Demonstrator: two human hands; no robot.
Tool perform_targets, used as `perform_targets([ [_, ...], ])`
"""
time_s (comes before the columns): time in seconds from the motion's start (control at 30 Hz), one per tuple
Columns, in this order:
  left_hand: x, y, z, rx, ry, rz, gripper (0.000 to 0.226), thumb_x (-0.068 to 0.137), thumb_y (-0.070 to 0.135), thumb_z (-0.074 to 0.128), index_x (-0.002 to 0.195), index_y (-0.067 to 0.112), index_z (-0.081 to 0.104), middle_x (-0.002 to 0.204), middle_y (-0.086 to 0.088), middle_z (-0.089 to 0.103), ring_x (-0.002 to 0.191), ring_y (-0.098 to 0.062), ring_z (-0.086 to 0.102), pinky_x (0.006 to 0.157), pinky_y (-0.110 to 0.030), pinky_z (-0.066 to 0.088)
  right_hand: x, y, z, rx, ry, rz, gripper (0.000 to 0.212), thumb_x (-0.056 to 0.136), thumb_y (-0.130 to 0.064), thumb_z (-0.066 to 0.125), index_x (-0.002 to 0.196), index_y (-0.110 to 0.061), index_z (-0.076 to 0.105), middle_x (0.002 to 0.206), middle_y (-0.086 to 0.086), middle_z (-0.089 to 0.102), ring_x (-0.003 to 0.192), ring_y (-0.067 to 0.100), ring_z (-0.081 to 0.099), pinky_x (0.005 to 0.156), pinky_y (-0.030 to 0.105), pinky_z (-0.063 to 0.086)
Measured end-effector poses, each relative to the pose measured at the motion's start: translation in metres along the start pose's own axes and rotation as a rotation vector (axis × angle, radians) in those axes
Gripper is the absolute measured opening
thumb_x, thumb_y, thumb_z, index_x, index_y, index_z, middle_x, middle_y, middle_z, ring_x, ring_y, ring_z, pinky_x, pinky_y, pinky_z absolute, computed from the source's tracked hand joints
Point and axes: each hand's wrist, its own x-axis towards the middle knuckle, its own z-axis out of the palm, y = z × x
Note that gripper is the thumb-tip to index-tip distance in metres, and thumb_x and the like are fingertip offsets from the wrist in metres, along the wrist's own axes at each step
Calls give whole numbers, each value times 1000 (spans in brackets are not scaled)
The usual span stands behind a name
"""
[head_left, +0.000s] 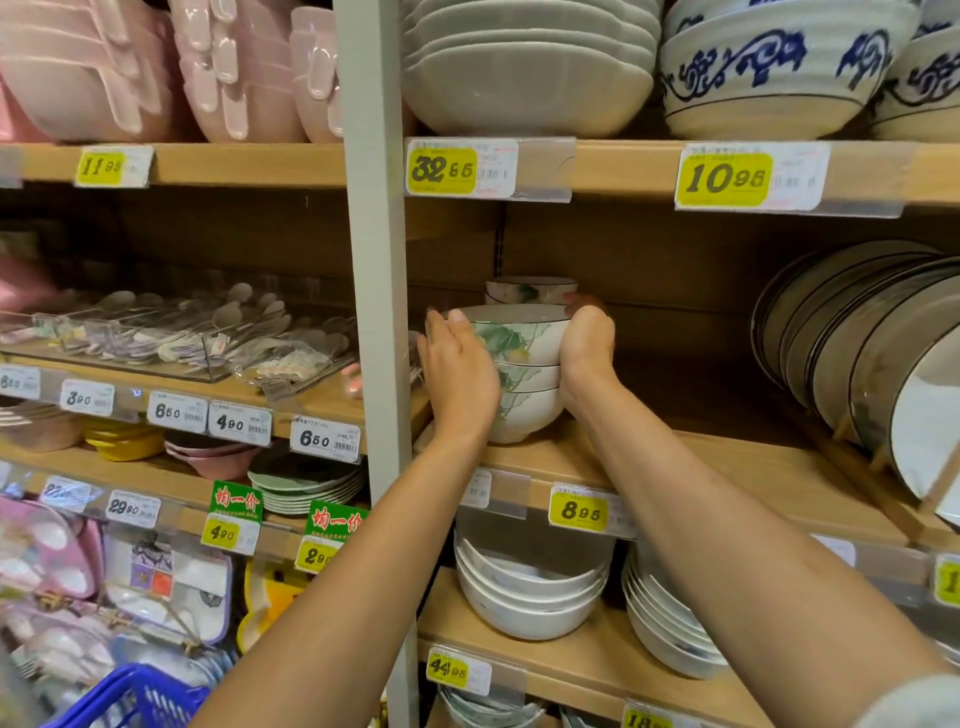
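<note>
Nearest, in the lower left corner, stood a blue basket (135, 696). Two bare forearms rose past it to the wooden shelf (727, 467). A yellow price tag (579, 512) reading 8.95 hung on the shelf's front edge.

Just behind that edge, near the shelf's left end and beside the grey upright post (374, 312), stood the stack of bowls (524, 364). It was three white bowls with green leaf prints, nested upright. The foot of the lowest was at the board; whether it rested there or was just off it could not be told.

The left hand (457, 374) lay flat against the stack's left side, fingers straight and pointing up, thumb tip at the top bowl's rim. The right hand (587, 348) held the right side, its fingers curled round the far part of that rim. The stack sat between the two palms.

Behind it, closer to the shelf's back edge, stood a second stack (530, 291) of the same pattern. At the shelf's right end a row of dark-rimmed plates (857, 353) leaned on edge.
</note>
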Motion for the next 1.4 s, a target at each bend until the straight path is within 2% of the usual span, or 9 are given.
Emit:
perform_targets([
  [0.1, 1, -4, 2, -13, 26, 9, 55, 104, 40, 19, 153, 13, 17, 159, -6, 22, 147, -21, 17, 118, -36, 15, 2, 2, 2, -48, -12, -10, 38, 98, -25, 38, 120, -5, 62, 119, 15, 64, 111, 33, 59, 101, 46, 46],
  [0.33, 1, -13, 7, -57, 54, 26, 54, 104, 43, 19, 153, 20, 20, 159, 1, 24, 146, -17, 19, 115, -32, 16, -1, 7, -3, -45, -52, 13, 37, 98, -23, 39, 123, -6, 60, 124, 16, 62, 113, 33, 59, 102, 46, 46],
  [0.43, -2, -16, 9, -58, 70, 56, 54, 104, 44, 18, 152, 22, 21, 159, 1, 23, 146, -15, 18, 115, -30, 14, 4, 5, -3, -25, -40, 117, 41, 98, -30, 41, 125, -5, 59, 122, 16, 62, 113, 33, 59, 103, 44, 45],
  [0.8, -2, -20, 14, 4, 89, 59, 53, 102, 50, 13, 152, 33, 18, 160, 1, 18, 148, -22, 10, 119, -44, 10, 1, 9, -4, 62, -54, 135, 43, 97, -28, 41, 131, -5, 55, 129, 16, 59, 118, 31, 57, 105, 40, 43],
  [0.9, -2, -21, 14, 0, 82, 51, 53, 102, 50, 13, 152, 33, 18, 160, 0, 18, 148, -23, 10, 117, -43, 9, -2, 11, -5, 100, -33, 181, 44, 94, -34, 42, 122, -6, 61, 118, 16, 66, 109, 32, 63, 101, 43, 48],
  [1.0, -4, -22, 14, -5, 97, 73, 53, 102, 47, 14, 152, 29, 20, 159, -1, 22, 147, -23, 13, 117, -41, 11, -5, 18, -3, 109, -54, 120, 46, 93, -40, 38, 114, -9, 65, 108, 15, 70, 99, 31, 68, 95, 44, 53],
  [1.17, -9, -20, 14, 0, 125, 102, 52, 104, 42, 16, 152, 24, 23, 157, -4, 26, 146, -23, 16, 119, -43, 14, -6, 18, -5, 132, -92, 89, 53, 91, -54, 40, 113, -12, 64, 101, 14, 72, 90, 30, 70, 89, 43, 56],
  [1.3, -10, -16, 8, -24, 56, 77, 54, 103, 43, 15, 153, 23, 15, 161, -3, 16, 148, -17, 9, 119, -38, 6, -12, 19, -11, 107, -133, 39, 55, 92, -58, 39, 126, -18, 55, 107, 10, 70, 96, 26, 67, 94, 43, 52],
  [1.4, -23, -18, 2, -101, -9, -49, 63, 101, 50, 19, 154, 22, 2, 163, -1, 0, 149, -15, -1, 121, -37, 1, -31, 34, -24, 16, -152, -58, 62, 92, -58, 41, 143, -24, 35, 124, 3, 61, 108, 20, 61, 97, 43, 49],
])
